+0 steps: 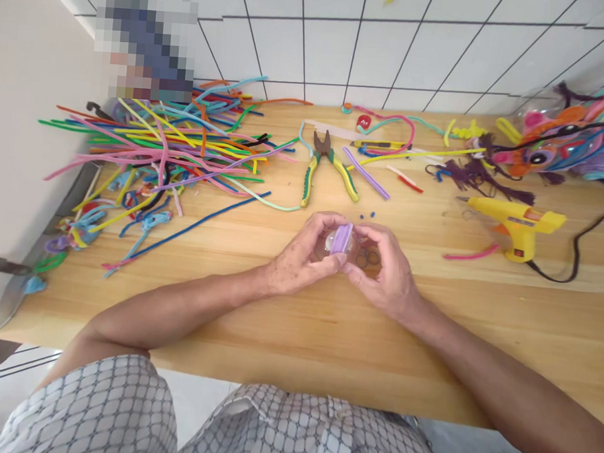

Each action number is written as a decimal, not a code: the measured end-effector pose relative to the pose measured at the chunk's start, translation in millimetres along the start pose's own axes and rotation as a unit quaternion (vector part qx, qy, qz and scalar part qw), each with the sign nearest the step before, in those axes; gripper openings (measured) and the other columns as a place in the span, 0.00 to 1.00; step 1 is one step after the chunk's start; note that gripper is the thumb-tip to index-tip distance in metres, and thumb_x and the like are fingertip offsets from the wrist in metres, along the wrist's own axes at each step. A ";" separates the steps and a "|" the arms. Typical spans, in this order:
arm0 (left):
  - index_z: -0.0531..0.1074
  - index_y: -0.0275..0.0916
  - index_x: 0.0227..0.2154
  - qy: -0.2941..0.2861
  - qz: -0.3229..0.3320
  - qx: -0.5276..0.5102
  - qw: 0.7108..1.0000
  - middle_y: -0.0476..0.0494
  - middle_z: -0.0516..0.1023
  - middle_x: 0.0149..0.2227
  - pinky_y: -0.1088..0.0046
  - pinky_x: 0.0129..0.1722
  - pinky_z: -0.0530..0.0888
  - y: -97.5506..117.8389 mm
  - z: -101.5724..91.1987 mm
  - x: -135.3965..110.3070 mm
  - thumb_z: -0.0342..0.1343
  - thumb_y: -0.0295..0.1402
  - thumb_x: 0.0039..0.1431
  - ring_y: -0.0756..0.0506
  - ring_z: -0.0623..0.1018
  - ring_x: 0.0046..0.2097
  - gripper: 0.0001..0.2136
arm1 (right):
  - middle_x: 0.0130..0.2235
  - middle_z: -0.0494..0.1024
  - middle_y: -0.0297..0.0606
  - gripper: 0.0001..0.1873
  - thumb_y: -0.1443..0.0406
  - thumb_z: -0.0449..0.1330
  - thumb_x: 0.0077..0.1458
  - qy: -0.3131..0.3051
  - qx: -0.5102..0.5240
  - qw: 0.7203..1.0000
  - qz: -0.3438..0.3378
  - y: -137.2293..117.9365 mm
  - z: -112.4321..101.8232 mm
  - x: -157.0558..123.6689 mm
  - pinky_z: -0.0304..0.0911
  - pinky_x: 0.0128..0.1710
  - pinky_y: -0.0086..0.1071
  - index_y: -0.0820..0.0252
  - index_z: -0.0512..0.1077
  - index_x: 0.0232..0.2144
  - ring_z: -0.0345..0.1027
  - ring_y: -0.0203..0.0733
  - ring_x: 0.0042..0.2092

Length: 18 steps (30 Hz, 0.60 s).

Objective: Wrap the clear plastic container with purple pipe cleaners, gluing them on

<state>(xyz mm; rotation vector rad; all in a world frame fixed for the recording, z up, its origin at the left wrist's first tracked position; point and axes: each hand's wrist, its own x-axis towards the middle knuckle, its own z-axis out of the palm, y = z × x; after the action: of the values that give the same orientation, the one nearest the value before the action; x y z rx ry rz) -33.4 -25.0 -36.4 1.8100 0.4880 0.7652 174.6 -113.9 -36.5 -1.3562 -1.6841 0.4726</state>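
Note:
Over the middle of the wooden table (284, 336), my left hand (302, 257) and my right hand (385, 267) meet. Both pinch a small clear plastic ball (334, 244) with a purple pipe cleaner band (341, 237) wrapped round it. Fingers of both hands are curled closed on it. A few dark thin rings (368, 259) lie on the wood just under my right fingers.
Yellow-handled pliers (327, 167) lie behind my hands. A big heap of coloured pipe cleaners (173, 148) spreads at the left. A yellow glue gun (516, 224) with a black cord sits at the right, with pipe-cleaner figures (561, 144) behind it. A utility knife (377, 145) lies at the back.

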 end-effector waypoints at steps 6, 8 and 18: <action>0.63 0.45 0.65 0.003 0.008 0.007 1.000 0.34 0.70 0.64 0.52 0.70 0.72 -1.4 1.6 -0.3 0.61 0.44 0.72 0.38 0.74 0.66 0.25 | 0.60 0.79 0.48 0.30 0.56 0.71 0.64 -0.005 -0.011 1.000 -0.005 0.3 -0.8 -0.6 0.79 0.54 0.52 0.48 0.68 0.64 0.77 0.57 0.58; 0.63 0.45 0.65 0.002 0.005 0.005 1.000 0.35 0.70 0.63 0.52 0.69 0.73 -1.0 1.8 -0.3 0.61 0.44 0.71 0.38 0.74 0.66 0.25 | 0.60 0.79 0.49 0.30 0.57 0.71 0.64 -0.007 -0.015 1.000 -0.009 0.2 -1.6 -0.4 0.79 0.55 0.52 0.48 0.67 0.64 0.77 0.57 0.59; 0.65 0.43 0.64 -0.012 -0.030 -0.035 0.999 0.34 0.72 0.62 0.50 0.69 0.72 3.1 -3.0 -0.6 0.57 0.48 0.74 0.36 0.75 0.66 0.23 | 0.61 0.78 0.49 0.30 0.60 0.67 0.65 -0.016 -0.007 1.000 -0.022 0.5 -2.4 -0.6 0.77 0.57 0.54 0.48 0.65 0.66 0.76 0.58 0.61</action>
<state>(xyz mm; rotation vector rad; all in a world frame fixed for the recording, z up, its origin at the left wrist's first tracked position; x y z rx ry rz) -36.0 -24.5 -32.9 1.7297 0.4918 0.7093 176.8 -114.8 -35.8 -1.3244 -1.7419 0.4603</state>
